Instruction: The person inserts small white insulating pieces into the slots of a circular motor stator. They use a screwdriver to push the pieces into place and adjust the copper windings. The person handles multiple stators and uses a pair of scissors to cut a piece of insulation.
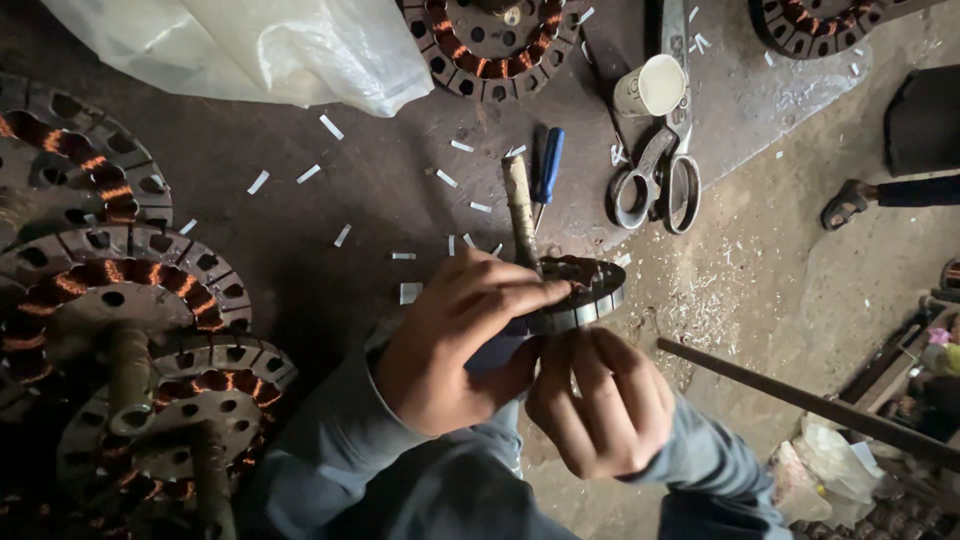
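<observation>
Centre of frame, near us: we hold small stator core (580, 295) on its shaft (520, 212), above dark floor (380, 190). Left hand (455, 335) grasps core from top, fingers (520, 295) curled over slots. Right hand (600, 395) pinches rim from below, fingers clenched on it. Step judged: slot insulation fitting. Next move calls for fresh paper strip (331, 127) from floor, far left. Scissors (660, 175), blue screwdriver (547, 165) lie far right; wound stators (150, 300) left.
</observation>
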The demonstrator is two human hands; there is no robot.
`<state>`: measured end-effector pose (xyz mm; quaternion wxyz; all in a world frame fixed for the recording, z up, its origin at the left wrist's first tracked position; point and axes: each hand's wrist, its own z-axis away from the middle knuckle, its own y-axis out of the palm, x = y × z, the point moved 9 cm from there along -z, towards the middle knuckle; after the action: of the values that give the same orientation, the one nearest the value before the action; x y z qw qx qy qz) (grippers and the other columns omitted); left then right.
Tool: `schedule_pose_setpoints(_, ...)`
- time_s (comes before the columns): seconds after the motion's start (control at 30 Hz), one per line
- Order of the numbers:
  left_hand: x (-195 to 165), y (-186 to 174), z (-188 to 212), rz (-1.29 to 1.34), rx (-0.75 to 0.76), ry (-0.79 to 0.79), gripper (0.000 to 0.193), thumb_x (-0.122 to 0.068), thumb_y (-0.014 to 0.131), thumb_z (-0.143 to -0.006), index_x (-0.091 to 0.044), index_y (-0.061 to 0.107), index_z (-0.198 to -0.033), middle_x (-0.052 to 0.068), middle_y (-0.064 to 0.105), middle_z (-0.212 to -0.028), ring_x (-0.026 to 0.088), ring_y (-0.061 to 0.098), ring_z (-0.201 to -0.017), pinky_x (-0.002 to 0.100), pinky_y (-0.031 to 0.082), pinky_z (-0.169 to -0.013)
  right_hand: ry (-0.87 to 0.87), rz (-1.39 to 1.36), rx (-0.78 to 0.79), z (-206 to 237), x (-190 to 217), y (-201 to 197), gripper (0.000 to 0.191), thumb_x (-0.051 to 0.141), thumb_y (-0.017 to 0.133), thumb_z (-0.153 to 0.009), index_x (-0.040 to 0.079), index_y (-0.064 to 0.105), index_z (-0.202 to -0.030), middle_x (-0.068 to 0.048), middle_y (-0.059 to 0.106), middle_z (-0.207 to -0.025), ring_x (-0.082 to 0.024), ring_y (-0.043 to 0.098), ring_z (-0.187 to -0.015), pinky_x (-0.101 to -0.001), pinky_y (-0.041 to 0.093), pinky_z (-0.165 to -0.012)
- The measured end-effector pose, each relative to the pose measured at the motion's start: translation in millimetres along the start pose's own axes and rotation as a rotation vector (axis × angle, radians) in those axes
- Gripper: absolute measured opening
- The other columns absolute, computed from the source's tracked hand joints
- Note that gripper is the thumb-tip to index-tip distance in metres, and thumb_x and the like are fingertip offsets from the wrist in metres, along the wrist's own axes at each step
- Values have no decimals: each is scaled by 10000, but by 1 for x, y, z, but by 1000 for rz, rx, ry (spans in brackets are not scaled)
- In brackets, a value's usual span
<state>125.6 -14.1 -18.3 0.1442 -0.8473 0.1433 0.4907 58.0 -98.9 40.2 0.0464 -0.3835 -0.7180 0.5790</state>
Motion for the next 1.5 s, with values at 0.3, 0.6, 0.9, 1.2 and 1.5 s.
schedule_pose_setpoints(0.3, -4, 11, 2, -132, -20, 54, 545, -239, 882, -796, -62, 669, -1264, 84, 658, -1169, 273, 637, -1081, 420, 511, -979, 798, -620, -309, 65, -36, -2, 298, -93, 810, -836, -35, 645, -1078, -109, 712, -910, -247, 747, -859, -413, 649, -782)
schedule_pose_setpoints(0.6, -2, 16, 10, -115, -2, 127, 505, -316, 892, -883, -46, 661, -1241, 69, 661, -1142, 238, 642, -1024, 392, 514, -906, 921, -924, -295, 92, -19, 53, 770, 611, 710, -937, 82, 444, -1428, -187, 500, -1461, -397, 457, -1451, -546, 417, -1229)
schedule_pose_setpoints(0.9, -5, 25, 20, -159, 52, 193, 477, -308, 852, -934, -27, 663, -1269, 55, 656, -1186, 201, 621, -1009, 393, 495, -882, 953, -963, -546, 112, -4, 66, 631, 598, 708, -921, 116, 482, -1262, -137, 535, -1260, -353, 544, -1292, -613, 445, -1158)
schedule_pose_setpoints(1.2, -8, 24, 19, -190, 83, 197, 454, -245, 815, -883, -54, 653, -1262, 60, 667, -1201, 225, 617, -995, 413, 472, -902, 910, -859, -645, 110, -1, 66, 625, 581, 721, -908, 111, 463, -1229, -128, 542, -1212, -307, 568, -1195, -625, 496, -1151)
schedule_pose_setpoints(1.5, -8, 21, 22, -166, 99, 198, 402, -160, 833, -869, -95, 640, -1215, 82, 668, -1171, 277, 624, -1037, 404, 498, -937, 766, -1060, -364, 85, -21, 51, 648, 553, 698, -940, 26, 527, -1275, -197, 493, -1296, -370, 484, -1279, -495, 406, -1152)
